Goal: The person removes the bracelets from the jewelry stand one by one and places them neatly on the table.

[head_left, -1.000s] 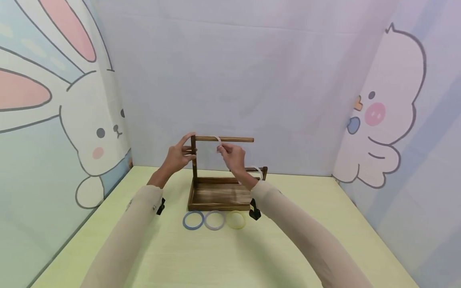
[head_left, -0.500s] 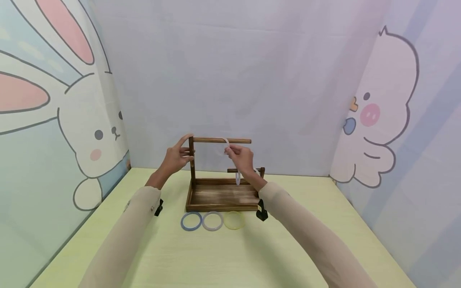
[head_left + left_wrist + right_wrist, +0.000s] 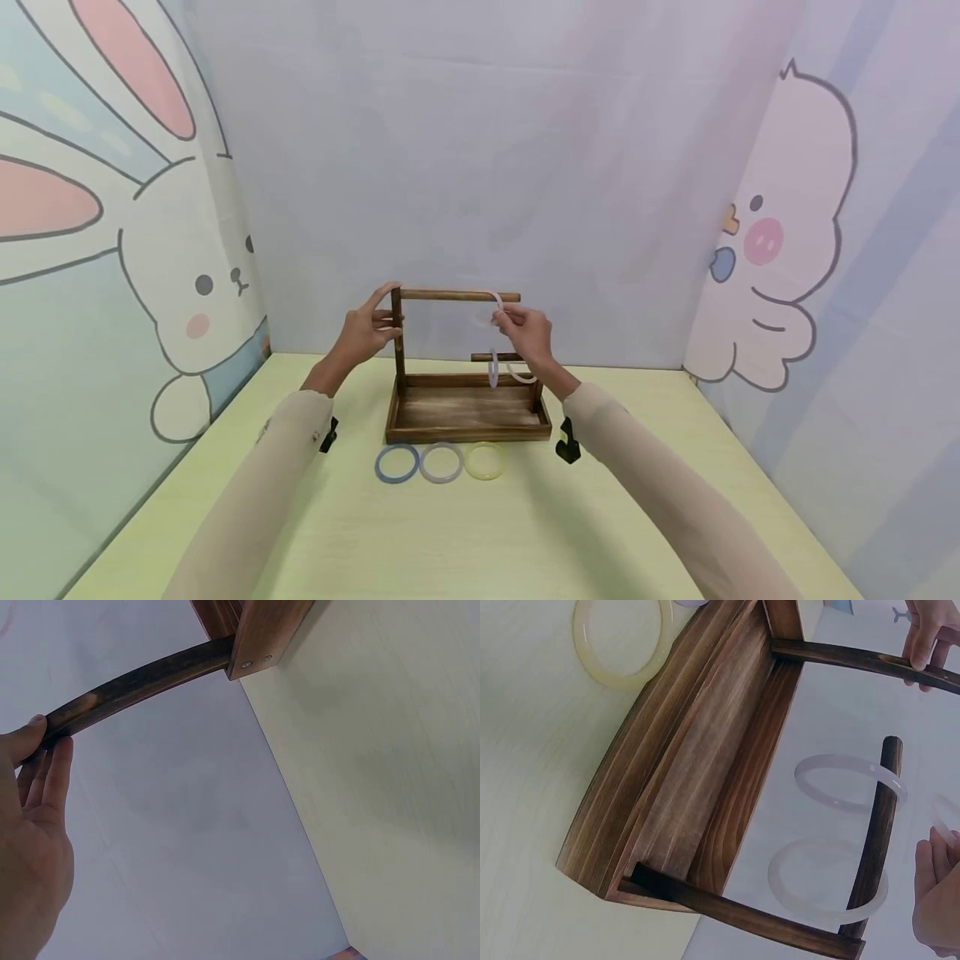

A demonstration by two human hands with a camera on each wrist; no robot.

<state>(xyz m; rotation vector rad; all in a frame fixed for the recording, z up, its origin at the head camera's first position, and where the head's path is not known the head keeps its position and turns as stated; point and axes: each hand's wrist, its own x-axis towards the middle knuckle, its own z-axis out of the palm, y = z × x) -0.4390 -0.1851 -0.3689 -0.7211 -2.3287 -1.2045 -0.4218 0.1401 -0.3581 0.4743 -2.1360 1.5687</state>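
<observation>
A wooden bangle rack (image 3: 468,434) stands on the table, with a tray base and two bars at different heights. My left hand (image 3: 367,332) grips the taller post (image 3: 142,681) near its top, thumb on one side and fingers on the other. With thumb and fingertips, my right hand (image 3: 528,333) pinches a pale translucent bangle (image 3: 498,300), which loops round the upper bar (image 3: 442,294) near its free right end. On the lower bar (image 3: 879,825) hang a lavender bangle (image 3: 840,760) and a whitish bangle (image 3: 775,889).
In front of the rack lie a blue bangle (image 3: 397,480), another lavender bangle (image 3: 442,480) and a yellow bangle (image 3: 484,477) in a row on the pale table (image 3: 420,542). A cloth backdrop (image 3: 480,167) rises behind and at both sides.
My right hand has slid the pale bangle rightward along the upper bar towards its free end, uncovering the bangles on the lower bar. My left hand keeps its grip on the post.
</observation>
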